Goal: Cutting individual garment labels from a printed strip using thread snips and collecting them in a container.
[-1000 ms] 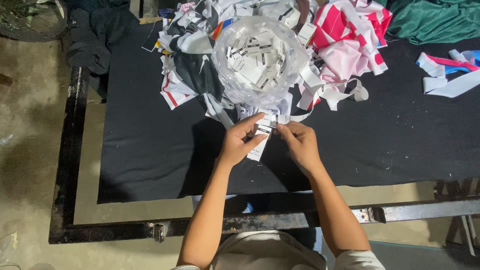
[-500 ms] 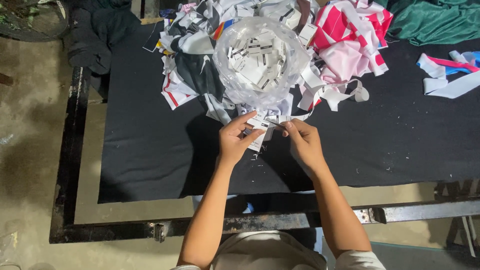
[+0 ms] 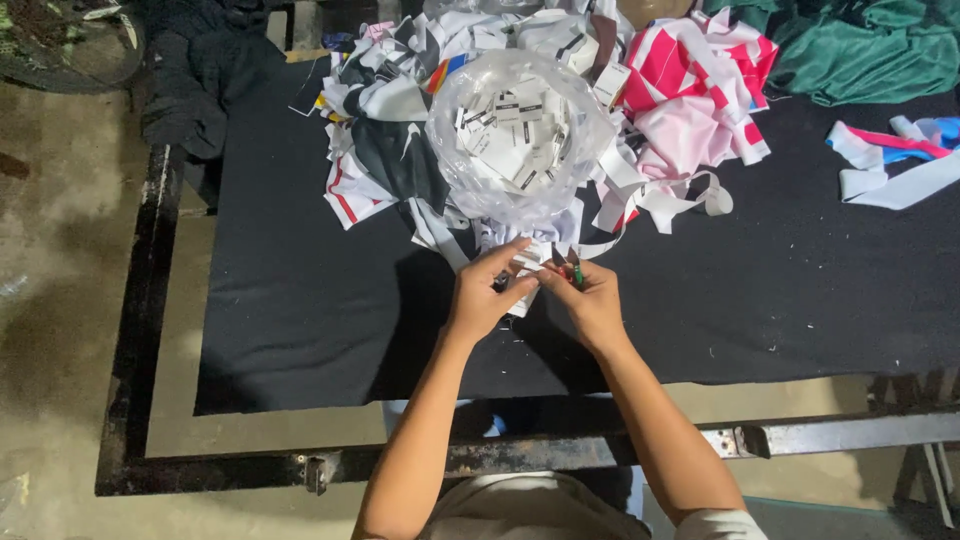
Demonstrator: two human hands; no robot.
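Right now I am pinching a small white fabric label (image 3: 530, 262) between the fingertips of my left hand (image 3: 483, 295), while my right hand (image 3: 590, 300) is closing around a small cutter with red and green grips (image 3: 570, 272). I judge the blades could be nicking my left fingertips, since they are sitting just beside them. The label is looking thin, pale and slightly crumpled, hovering over the black cloth (image 3: 300, 300) just below the clear bag of labels (image 3: 520, 135).

Left hand (image 3: 484, 296) and right hand (image 3: 590, 300) meet, fingers pinched together.
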